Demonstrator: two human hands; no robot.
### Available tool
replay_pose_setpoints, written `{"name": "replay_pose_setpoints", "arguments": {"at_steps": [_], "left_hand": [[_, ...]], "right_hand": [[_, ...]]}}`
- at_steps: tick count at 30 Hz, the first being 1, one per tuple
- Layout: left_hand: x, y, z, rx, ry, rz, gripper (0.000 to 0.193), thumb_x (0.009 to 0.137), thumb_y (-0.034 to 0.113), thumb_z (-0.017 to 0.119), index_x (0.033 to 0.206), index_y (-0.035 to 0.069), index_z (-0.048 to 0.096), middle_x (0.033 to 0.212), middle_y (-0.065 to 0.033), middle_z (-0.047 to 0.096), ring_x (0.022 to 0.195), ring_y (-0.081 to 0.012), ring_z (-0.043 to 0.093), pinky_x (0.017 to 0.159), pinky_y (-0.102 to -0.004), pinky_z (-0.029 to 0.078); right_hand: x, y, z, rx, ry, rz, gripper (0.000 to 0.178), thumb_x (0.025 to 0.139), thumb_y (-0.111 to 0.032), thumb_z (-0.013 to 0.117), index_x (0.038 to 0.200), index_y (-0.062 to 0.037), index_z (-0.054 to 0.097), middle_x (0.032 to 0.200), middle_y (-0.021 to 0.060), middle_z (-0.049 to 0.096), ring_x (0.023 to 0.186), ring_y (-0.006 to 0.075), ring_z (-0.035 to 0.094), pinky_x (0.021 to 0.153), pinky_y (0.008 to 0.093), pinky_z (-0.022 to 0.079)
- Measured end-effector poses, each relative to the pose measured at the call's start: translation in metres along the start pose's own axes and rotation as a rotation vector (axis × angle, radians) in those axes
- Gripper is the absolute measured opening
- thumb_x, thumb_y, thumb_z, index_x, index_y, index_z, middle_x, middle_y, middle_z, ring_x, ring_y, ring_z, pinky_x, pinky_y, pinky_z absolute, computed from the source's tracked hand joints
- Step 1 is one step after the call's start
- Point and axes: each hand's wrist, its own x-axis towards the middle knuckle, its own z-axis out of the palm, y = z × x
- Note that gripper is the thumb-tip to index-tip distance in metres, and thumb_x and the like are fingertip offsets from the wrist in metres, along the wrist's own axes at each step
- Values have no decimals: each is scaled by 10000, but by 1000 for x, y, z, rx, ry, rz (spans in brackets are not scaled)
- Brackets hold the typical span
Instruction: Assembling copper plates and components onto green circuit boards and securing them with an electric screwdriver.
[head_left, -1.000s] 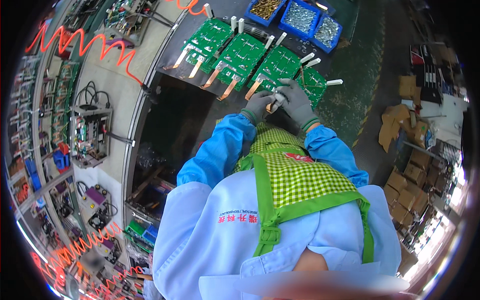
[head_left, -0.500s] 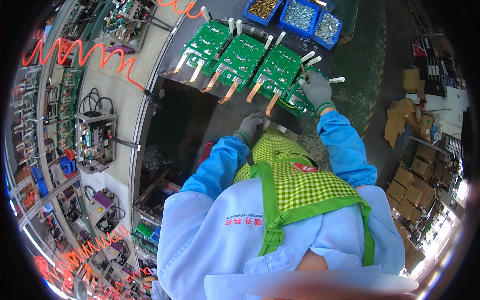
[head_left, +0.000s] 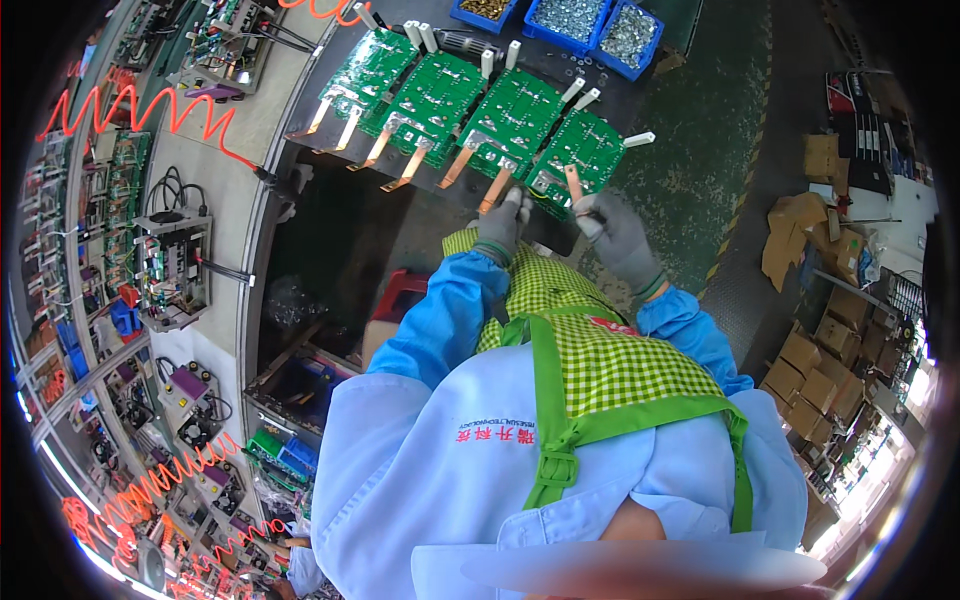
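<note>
Blue bins: brassy parts, silvery parts | my right hand: pinching copper strip | my left hand: can't tell | room between them, near bench edge

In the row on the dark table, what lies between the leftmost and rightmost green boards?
In the head view, the second board and third board lie there, both with copper strips.

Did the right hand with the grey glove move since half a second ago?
Yes. The right hand has moved back toward the checked apron, so it is now farther from the rightmost blue bin.
</note>
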Motion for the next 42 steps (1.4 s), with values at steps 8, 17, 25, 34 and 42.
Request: {"name": "replay_pose_setpoints", "arguments": {"at_steps": [8, 17, 25, 34, 42], "left_hand": [[24, -22, -5, 103, -120, 101, 161, 883, 133, 545, 999, 22, 553, 753, -42, 568, 611, -104, 526, 545, -203, 469], [10, -14, -12, 472, -101, 144, 201, 866, 127, 567, 1041, 29, 558, 876, -53, 594, 680, -97, 551, 549, -210, 456], [16, -9, -5, -200, -386, -123, 185, 915, 89, 476, 1083, 12, 474, 852, -72, 531, 704, -109, 526, 550, -190, 486], [27, 2, -10, -103, -369, -197, 153, 912, 77, 472, 1037, -5, 506, 887, -78, 545, 719, -147, 562, 628, -235, 518], [7, 8, -6, -29, -521, -59, 122, 846, 87, 431, 946, 36, 480, 900, -81, 529, 796, -194, 553, 740, -336, 485]], "right_hand": [[-23, 16, 10, 4, -69, -48, 172, 805, -146, 609, 924, -28, 564, 842, 128, 573, 770, 262, 592, 672, 330, 468], [-17, 7, 5, -10, -63, -15, 168, 801, -178, 594, 892, -41, 561, 822, 131, 571, 768, 305, 585, 659, 359, 468], [-14, -1, 15, 15, -89, -12, 175, 810, -190, 589, 894, -37, 566, 818, 132, 579, 758, 300, 588, 660, 360, 470], [-13, 2, 30, 69, -68, -7, 174, 830, -174, 590, 931, -35, 570, 845, 125, 596, 756, 259, 612, 668, 327, 482], [-5, 16, 51, 93, -54, -6, 167, 840, -150, 585, 954, -28, 573, 887, 123, 614, 789, 237, 621, 696, 310, 488]]}}
